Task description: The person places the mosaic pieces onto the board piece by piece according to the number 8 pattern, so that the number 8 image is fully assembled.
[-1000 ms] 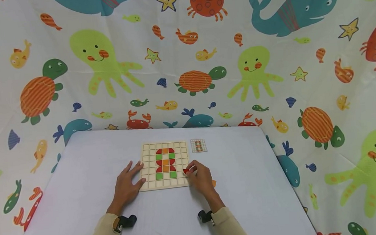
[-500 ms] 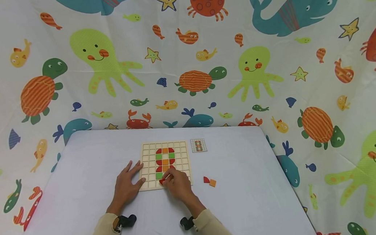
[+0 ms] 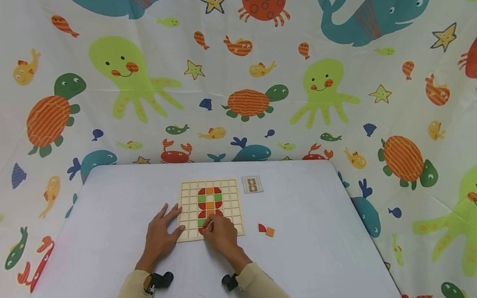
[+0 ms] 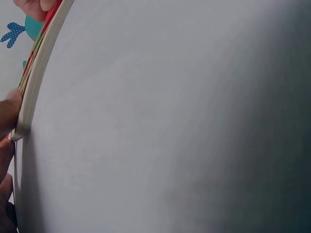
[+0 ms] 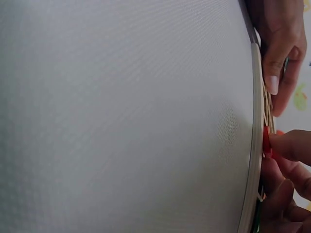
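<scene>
A square wooden grid board (image 3: 231, 198) lies on the white table, with red, orange and green tiles set in its middle columns. My left hand (image 3: 159, 233) rests at the board's left edge, fingers spread and thumb on the near corner. Over the lower middle of the board, my right hand (image 3: 223, 234) pinches a red quarter-circle tile (image 3: 201, 231) in the bottom row, just below a green square tile (image 3: 201, 222). In the right wrist view the fingertips press this red tile (image 5: 266, 141) near the board's front edge. The right hand hides several cells to its right.
Right of the board lie a loose red quarter-circle tile (image 3: 262, 228) and an orange square tile (image 3: 270, 232). A small pattern card (image 3: 252, 184) lies beyond the board's far right corner. A sea-animal curtain (image 3: 213, 86) hangs behind the table (image 3: 308, 195).
My right hand has moved left from the board's right edge to the bottom row, carrying the red tile, which now sits below the left green tile. The left hand has stayed still.
</scene>
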Demonstrator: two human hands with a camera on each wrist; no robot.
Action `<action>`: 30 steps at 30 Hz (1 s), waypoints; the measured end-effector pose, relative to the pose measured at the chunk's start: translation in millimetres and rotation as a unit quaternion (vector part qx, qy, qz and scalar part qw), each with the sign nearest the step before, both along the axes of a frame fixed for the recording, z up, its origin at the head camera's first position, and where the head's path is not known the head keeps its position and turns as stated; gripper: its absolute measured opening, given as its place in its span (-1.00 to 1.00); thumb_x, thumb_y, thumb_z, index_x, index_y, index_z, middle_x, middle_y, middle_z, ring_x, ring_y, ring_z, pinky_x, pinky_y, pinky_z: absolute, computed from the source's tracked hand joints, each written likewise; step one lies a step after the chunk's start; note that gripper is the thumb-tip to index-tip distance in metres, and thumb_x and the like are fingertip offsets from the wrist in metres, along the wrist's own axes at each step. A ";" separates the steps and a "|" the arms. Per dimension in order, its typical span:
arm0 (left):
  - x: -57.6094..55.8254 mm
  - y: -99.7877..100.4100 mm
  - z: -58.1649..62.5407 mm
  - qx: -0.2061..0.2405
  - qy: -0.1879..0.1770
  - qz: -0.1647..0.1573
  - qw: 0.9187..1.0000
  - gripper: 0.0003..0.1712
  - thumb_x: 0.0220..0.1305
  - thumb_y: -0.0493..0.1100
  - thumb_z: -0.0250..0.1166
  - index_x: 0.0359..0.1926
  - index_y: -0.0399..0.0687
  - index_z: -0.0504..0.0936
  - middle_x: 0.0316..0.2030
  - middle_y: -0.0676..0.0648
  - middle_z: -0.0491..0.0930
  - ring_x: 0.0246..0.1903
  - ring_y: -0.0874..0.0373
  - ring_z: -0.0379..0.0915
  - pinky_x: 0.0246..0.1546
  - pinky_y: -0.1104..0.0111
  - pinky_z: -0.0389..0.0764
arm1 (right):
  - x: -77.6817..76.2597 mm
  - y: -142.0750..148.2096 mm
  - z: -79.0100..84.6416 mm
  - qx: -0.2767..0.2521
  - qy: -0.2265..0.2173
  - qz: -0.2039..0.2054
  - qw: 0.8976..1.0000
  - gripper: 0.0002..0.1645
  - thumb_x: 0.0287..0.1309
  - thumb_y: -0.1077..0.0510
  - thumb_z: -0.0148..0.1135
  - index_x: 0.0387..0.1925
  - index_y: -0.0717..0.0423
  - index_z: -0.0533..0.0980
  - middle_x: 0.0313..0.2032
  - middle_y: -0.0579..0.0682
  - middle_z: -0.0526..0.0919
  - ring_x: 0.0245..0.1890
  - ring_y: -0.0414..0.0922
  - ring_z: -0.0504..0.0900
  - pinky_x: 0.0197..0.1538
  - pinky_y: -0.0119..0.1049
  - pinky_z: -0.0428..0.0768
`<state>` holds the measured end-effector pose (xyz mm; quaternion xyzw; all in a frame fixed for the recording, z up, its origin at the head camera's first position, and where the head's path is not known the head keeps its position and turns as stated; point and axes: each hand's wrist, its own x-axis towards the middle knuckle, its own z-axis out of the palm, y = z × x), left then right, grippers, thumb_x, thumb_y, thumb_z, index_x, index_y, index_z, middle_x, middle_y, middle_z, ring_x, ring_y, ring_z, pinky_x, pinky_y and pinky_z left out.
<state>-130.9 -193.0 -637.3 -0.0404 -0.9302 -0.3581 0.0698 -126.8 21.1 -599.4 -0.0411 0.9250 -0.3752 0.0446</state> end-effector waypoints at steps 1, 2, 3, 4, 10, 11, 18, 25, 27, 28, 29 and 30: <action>-0.3 -0.3 0.2 0.000 -0.001 0.000 1.000 -0.28 0.30 -0.16 0.46 0.47 -0.11 0.53 0.52 -0.15 0.43 0.61 -0.38 0.08 0.51 -0.41 0.15 | -0.5 -0.5 -0.2 0.001 0.000 0.001 1.000 -0.86 0.23 0.08 0.54 -0.32 -0.09 0.66 -0.57 -0.29 0.55 -0.50 -0.35 0.45 -0.49 -0.42 0.39; -0.4 -0.4 0.5 -0.001 -0.002 0.000 1.000 -0.28 0.31 -0.15 0.46 0.47 -0.11 0.52 0.52 -0.15 0.43 0.61 -0.38 0.08 0.51 -0.41 0.15 | -1.1 -1.0 -0.2 0.002 0.001 0.003 1.000 -0.86 0.23 0.08 0.54 -0.32 -0.09 0.66 -0.57 -0.28 0.54 -0.50 -0.35 0.45 -0.49 -0.42 0.39; -0.6 -0.6 0.8 -0.002 -0.003 0.000 1.000 -0.28 0.31 -0.15 0.46 0.47 -0.11 0.52 0.52 -0.15 0.42 0.62 -0.38 0.08 0.52 -0.41 0.15 | -1.6 -1.2 -0.4 0.004 0.001 0.005 1.000 -0.86 0.22 0.08 0.54 -0.32 -0.09 0.65 -0.57 -0.29 0.54 -0.50 -0.35 0.44 -0.49 -0.42 0.39; -0.7 -0.7 0.9 -0.003 -0.004 0.001 1.000 -0.28 0.31 -0.15 0.46 0.47 -0.11 0.52 0.53 -0.15 0.42 0.62 -0.38 0.07 0.52 -0.41 0.14 | -2.1 -1.3 -0.5 0.006 0.003 0.007 1.000 -0.85 0.22 0.08 0.54 -0.32 -0.10 0.65 -0.57 -0.29 0.54 -0.50 -0.35 0.44 -0.50 -0.42 0.38; -0.9 -0.5 1.4 0.000 -0.003 0.000 1.000 -0.28 0.32 -0.15 0.45 0.47 -0.11 0.52 0.52 -0.16 0.42 0.62 -0.38 0.07 0.52 -0.41 0.14 | -3.8 2.1 1.0 0.010 0.000 0.026 1.000 -0.88 0.20 0.13 0.54 -0.30 -0.10 0.68 -0.55 -0.28 0.53 -0.50 -0.34 0.43 -0.49 -0.41 0.37; -1.0 -0.3 1.1 0.001 -0.003 0.000 1.000 -0.28 0.32 -0.15 0.45 0.47 -0.11 0.52 0.52 -0.16 0.42 0.62 -0.38 0.07 0.52 -0.41 0.14 | -3.4 3.8 1.1 0.006 -0.004 0.027 1.000 -0.87 0.20 0.15 0.53 -0.28 -0.11 0.69 -0.54 -0.29 0.53 -0.49 -0.34 0.43 -0.48 -0.41 0.37; 1.0 -0.4 -1.2 0.000 -0.001 -0.001 1.000 -0.28 0.31 -0.15 0.46 0.47 -0.10 0.52 0.53 -0.15 0.42 0.61 -0.39 0.08 0.51 -0.42 0.15 | 3.2 26.6 -1.7 -0.055 -0.017 0.002 0.998 -0.68 0.12 0.22 0.59 -0.11 -0.16 0.71 -0.44 -0.26 0.61 -0.40 -0.29 0.48 -0.38 -0.39 0.41; 1.1 0.0 0.5 0.003 0.004 -0.002 1.000 -0.29 0.31 -0.16 0.46 0.46 -0.13 0.53 0.52 -0.17 0.42 0.61 -0.40 0.07 0.50 -0.44 0.14 | 7.7 68.1 -4.3 -0.079 -0.011 -0.041 0.996 -0.63 0.11 0.22 0.60 -0.06 -0.16 0.71 -0.38 -0.23 0.67 -0.32 -0.25 0.50 -0.35 -0.41 0.43; 0.1 0.3 -0.3 0.004 0.000 -0.003 1.000 -0.29 0.32 -0.16 0.45 0.47 -0.12 0.52 0.53 -0.16 0.41 0.62 -0.39 0.06 0.51 -0.43 0.13 | 8.9 82.1 -4.6 -0.077 -0.004 -0.051 0.996 -0.63 0.10 0.23 0.60 -0.06 -0.14 0.72 -0.37 -0.20 0.69 -0.38 -0.24 0.49 -0.39 -0.41 0.41; -0.4 0.2 -0.7 0.004 -0.002 -0.003 1.000 -0.29 0.32 -0.16 0.45 0.47 -0.12 0.52 0.53 -0.16 0.41 0.62 -0.38 0.05 0.51 -0.43 0.12 | 9.7 88.9 -4.8 -0.074 0.001 -0.058 0.996 -0.62 0.09 0.24 0.60 -0.06 -0.13 0.72 -0.37 -0.18 0.70 -0.41 -0.24 0.49 -0.39 -0.40 0.40; -0.6 0.0 -0.9 0.005 -0.003 -0.003 1.000 -0.29 0.33 -0.16 0.45 0.48 -0.11 0.51 0.54 -0.15 0.40 0.62 -0.38 0.05 0.51 -0.43 0.12 | 10.6 95.6 -4.8 -0.070 0.004 -0.066 0.995 -0.61 0.08 0.25 0.60 -0.07 -0.13 0.72 -0.37 -0.18 0.70 -0.42 -0.24 0.48 -0.39 -0.40 0.39; -0.8 -0.2 -1.2 0.005 -0.004 -0.003 1.000 -0.29 0.33 -0.16 0.45 0.48 -0.11 0.51 0.54 -0.15 0.40 0.63 -0.38 0.05 0.52 -0.42 0.11 | 11.3 102.3 -4.6 -0.067 0.008 -0.075 0.995 -0.61 0.07 0.26 0.60 -0.07 -0.11 0.72 -0.37 -0.16 0.70 -0.44 -0.23 0.47 -0.39 -0.40 0.39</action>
